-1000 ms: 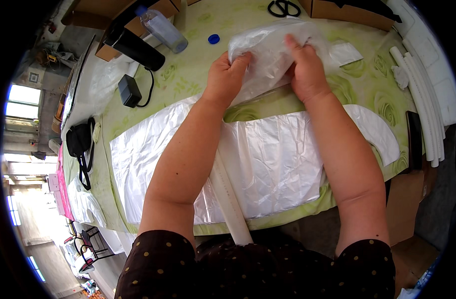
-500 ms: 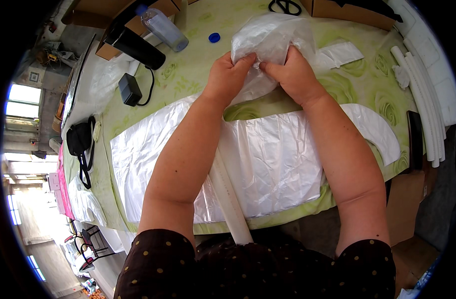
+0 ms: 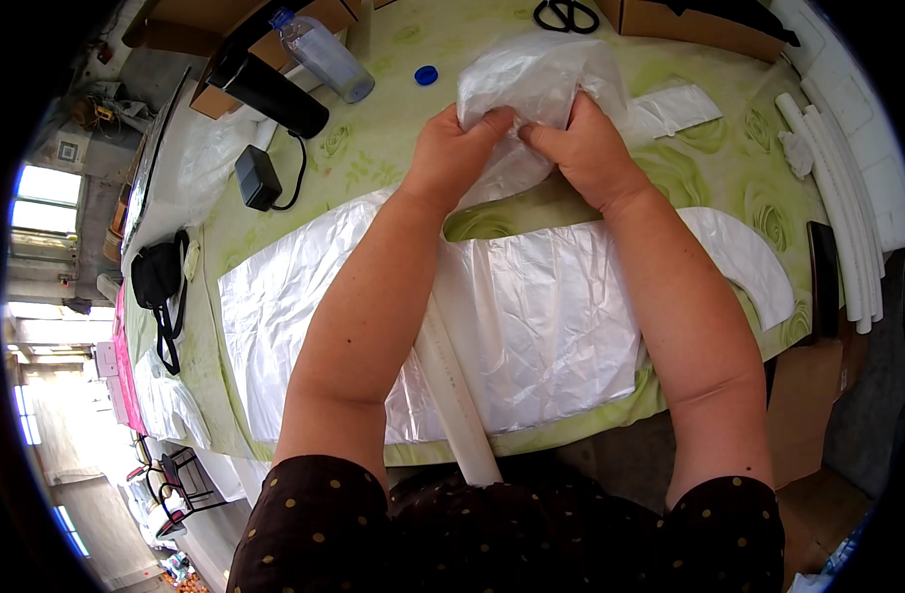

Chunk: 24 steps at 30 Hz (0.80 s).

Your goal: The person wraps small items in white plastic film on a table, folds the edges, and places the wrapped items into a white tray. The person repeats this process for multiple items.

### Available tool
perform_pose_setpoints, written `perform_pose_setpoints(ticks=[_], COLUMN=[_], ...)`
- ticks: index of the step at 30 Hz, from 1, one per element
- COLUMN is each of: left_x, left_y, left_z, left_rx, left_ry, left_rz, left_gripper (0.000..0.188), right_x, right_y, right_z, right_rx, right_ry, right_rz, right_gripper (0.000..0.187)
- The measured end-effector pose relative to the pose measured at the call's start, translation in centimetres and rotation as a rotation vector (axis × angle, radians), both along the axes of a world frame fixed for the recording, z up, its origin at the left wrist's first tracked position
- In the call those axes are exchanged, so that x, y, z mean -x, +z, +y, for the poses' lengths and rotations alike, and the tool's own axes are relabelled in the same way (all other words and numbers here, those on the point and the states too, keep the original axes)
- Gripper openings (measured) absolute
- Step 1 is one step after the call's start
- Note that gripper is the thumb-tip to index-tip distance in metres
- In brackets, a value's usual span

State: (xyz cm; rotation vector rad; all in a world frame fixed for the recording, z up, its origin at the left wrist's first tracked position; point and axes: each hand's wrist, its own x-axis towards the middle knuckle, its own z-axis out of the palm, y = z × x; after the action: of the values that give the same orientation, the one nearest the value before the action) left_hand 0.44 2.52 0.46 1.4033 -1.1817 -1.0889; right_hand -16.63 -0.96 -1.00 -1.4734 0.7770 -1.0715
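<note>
Both my hands are at the far side of the table, gripping a crumpled translucent plastic bag (image 3: 541,74). My left hand (image 3: 457,143) is closed on its left part, thumb pointing inward. Closed on its right part is my right hand (image 3: 581,143), the two thumbs close together. Some of my fingers are hidden by the plastic. Under my forearms a sheet of shiny white plastic (image 3: 541,316) lies spread on the table. A white tube (image 3: 452,395) runs from the plastic sheet toward my body.
A black cylinder (image 3: 270,94), a clear bottle (image 3: 324,54), a blue cap (image 3: 426,75) and a black power adapter (image 3: 259,178) are at the far left. Scissors (image 3: 566,14) lie at the back. White tubes (image 3: 833,198) line the right edge; a black pouch (image 3: 158,272) sits left.
My hands and the bag have barely shifted; both hands keep their hold. The things on the table stay in place.
</note>
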Motion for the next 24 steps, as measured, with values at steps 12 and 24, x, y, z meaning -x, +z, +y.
perform_pose_setpoints(ticks=[12,24], left_x=[0.0,0.0], left_y=[0.1,0.1], left_z=[0.6,0.1], left_rx=[0.132,0.013], left_ry=[-0.11,-0.014], left_rz=[-0.15,-0.007], left_gripper=[0.046,0.03], right_x=[-0.1,0.1], right_y=[0.1,0.2], right_z=[0.2,0.2], right_rx=[-0.004,-0.004], right_ry=[-0.002,0.031], right_rz=[-0.031,-0.027], right_gripper=[0.051,0.047])
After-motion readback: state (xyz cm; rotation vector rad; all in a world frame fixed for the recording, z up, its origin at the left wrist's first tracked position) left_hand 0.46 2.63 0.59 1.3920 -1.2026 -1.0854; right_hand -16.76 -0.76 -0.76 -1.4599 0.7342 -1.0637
